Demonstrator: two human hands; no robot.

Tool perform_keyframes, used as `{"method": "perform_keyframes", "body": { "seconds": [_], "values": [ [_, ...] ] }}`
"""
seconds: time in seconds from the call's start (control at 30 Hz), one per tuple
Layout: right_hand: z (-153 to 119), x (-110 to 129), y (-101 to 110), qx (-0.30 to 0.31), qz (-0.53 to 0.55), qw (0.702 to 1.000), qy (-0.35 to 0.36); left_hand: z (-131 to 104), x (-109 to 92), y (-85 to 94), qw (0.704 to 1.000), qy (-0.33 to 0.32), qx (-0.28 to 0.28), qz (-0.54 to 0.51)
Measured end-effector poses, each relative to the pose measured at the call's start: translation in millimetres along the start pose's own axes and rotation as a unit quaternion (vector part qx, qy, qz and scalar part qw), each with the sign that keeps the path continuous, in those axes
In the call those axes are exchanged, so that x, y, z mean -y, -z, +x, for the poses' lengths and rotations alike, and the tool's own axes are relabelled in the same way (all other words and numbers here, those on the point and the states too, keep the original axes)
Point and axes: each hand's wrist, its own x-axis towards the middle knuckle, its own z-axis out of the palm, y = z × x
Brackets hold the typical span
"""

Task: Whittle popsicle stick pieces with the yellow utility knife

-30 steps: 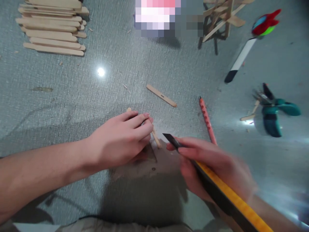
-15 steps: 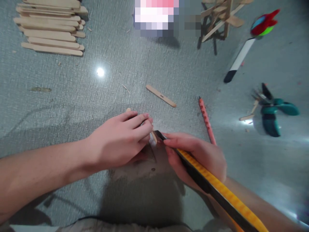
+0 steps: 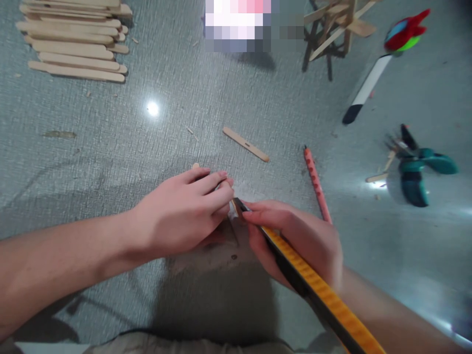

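Observation:
My left hand [image 3: 184,211] is closed over a wooden craft stick [image 3: 196,166] and pins it to the table; its rounded far end shows past the fingers, and its near end pokes out beside the fingertips. In my right hand [image 3: 298,241] is a yellow and black utility knife [image 3: 306,275], gripped close to its tip. That tip touches the stick's near end, just right of my left fingertips. Beyond the hands lies another craft stick [image 3: 246,144] with a small slot in its middle.
A pile of craft sticks [image 3: 77,42] lies at the far left. On the right are a red pencil [image 3: 316,182], green-handled pliers or cutters [image 3: 413,169], partly blurred, and a white and black marker [image 3: 367,88] with a colourful top. A stick structure [image 3: 341,27] stands at the back.
My right hand and the utility knife have shifted slightly left along the stick, toward my left fingers. The left hand has stayed in place.

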Motion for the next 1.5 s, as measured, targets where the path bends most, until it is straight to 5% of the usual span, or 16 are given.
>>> {"method": "perform_keyframes", "body": {
  "seconds": [0.57, 0.77, 1.0, 1.3, 1.5],
  "values": [
    [-7.1, 1.1, 6.3, 0.036, 0.021, 0.999, -0.01, -1.1, -2.2, -0.6, 0.999, 0.007, -0.031, -0.01],
    [-18.9, 9.2, 19.7, -0.034, -0.051, 0.998, -0.016, 0.1, -3.4, 0.6, 1.0, 0.015, -0.021, 0.002],
    [-12.9, -26.2, 4.2, -0.128, 0.026, 0.991, -0.033, 1.1, 0.2, -1.8, 0.996, -0.005, -0.087, 0.025],
    [-13.7, -28.1, 10.8, -0.215, 0.082, 0.97, -0.084, -3.0, -3.0, 7.0, 0.996, -0.011, -0.065, 0.058],
    [-9.9, -30.3, 11.8, -0.187, 0.07, 0.974, -0.104, -1.1, -16.2, 15.8, 0.998, 0.041, -0.046, -0.028]
  ]
}}
